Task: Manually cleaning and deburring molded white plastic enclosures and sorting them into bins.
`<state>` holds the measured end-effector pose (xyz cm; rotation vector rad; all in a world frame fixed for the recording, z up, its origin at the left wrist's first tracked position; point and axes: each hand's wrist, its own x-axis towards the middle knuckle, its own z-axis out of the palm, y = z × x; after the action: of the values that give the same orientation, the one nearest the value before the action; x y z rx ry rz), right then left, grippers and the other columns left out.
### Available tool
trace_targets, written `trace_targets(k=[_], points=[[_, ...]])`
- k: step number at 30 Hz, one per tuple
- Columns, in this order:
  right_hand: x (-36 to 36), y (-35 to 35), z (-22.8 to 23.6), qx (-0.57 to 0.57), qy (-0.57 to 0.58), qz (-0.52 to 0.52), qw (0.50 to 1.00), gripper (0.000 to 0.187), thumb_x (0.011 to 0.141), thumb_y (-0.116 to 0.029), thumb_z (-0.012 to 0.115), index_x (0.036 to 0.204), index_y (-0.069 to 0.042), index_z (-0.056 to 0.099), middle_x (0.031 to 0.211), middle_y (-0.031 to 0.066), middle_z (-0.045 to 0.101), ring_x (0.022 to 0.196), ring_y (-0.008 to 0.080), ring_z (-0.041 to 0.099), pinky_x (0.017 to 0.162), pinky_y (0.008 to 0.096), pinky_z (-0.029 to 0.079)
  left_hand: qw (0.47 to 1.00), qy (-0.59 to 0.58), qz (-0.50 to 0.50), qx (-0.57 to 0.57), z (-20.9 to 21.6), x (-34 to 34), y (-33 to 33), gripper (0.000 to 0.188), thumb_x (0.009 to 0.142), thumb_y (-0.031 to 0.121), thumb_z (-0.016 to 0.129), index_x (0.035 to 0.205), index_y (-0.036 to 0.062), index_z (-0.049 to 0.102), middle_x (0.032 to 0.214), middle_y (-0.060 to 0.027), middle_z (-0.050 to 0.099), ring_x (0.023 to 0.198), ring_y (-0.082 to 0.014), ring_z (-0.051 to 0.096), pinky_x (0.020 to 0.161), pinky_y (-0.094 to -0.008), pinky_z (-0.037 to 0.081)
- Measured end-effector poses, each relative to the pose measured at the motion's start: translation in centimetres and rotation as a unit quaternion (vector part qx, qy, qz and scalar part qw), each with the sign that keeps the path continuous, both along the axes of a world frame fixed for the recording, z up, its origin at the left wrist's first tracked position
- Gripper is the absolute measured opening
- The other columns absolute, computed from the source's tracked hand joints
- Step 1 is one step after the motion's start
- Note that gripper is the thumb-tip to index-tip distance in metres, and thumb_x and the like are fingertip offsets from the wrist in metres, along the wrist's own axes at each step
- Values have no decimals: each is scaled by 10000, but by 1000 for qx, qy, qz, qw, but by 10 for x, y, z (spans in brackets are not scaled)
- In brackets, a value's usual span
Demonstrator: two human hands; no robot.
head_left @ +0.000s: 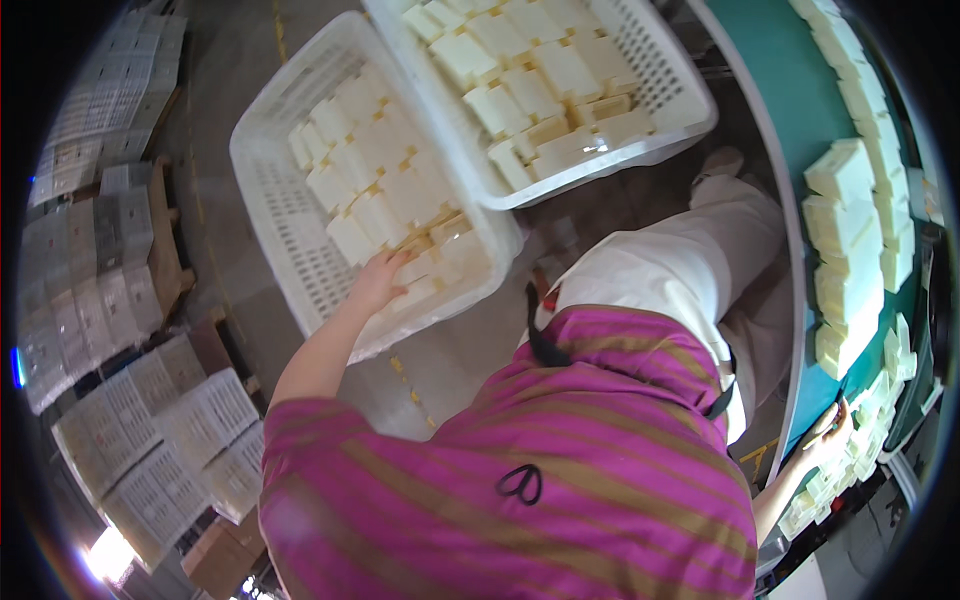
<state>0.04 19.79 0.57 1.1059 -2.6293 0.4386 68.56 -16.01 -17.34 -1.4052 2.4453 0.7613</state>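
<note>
My left hand [380, 280] reaches into the near end of a white perforated plastic basket [262, 165]. Its thumb and fingers are apart, touching the cream-coloured rectangular blocks [375, 215] packed there in rows. Whether a block is gripped between them is hard to see. Far to the right, my right hand [828, 437] is at the edge of a green-topped table [765, 50], its fingers stretched out beside a heap of small cream pieces [865, 425]. Beyond that hand, larger cream blocks [845, 250] stand in a stacked row on the green surface.
A second white basket [690, 100], also filled with cream blocks, adjoins the first at its right. Stacked white crates [160, 430] and wrapped stacks on pallets [95, 270] line the left side. Grey floor [225, 60] with yellow markings runs between them and the baskets.
</note>
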Motion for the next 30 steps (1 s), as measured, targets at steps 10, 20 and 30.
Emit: trace_targets(k=[10,20,30], points=[[22,-15,11,-39,-9,-33,999,200,879,-97,580,1065,-32,613,997,139,579,944,260,562,839,351,444,909,411,5,-66,210,-275,-86,277,845,2,559,1112,60,606,1107,-45,600,1013,-149,559,838,-277,439],[23,-14,24,-36,-2,-76,996,194,853,-75,611,1044,-50,630,1025,159,568,990,293,541,876,372,416,847,430,-312,8,203,-520,-89,625,734,41,639,1325,121,452,1118,-44,582,1072,-186,517,982,-330,363],[23,-19,20,-51,-36,-62,996,195,854,-77,616,1044,-36,626,1027,154,550,971,277,545,851,349,433,778,528,-154,304,216,-516,-124,503,828,9,576,1316,69,469,1061,-36,599,983,-100,543,929,-258,394]])
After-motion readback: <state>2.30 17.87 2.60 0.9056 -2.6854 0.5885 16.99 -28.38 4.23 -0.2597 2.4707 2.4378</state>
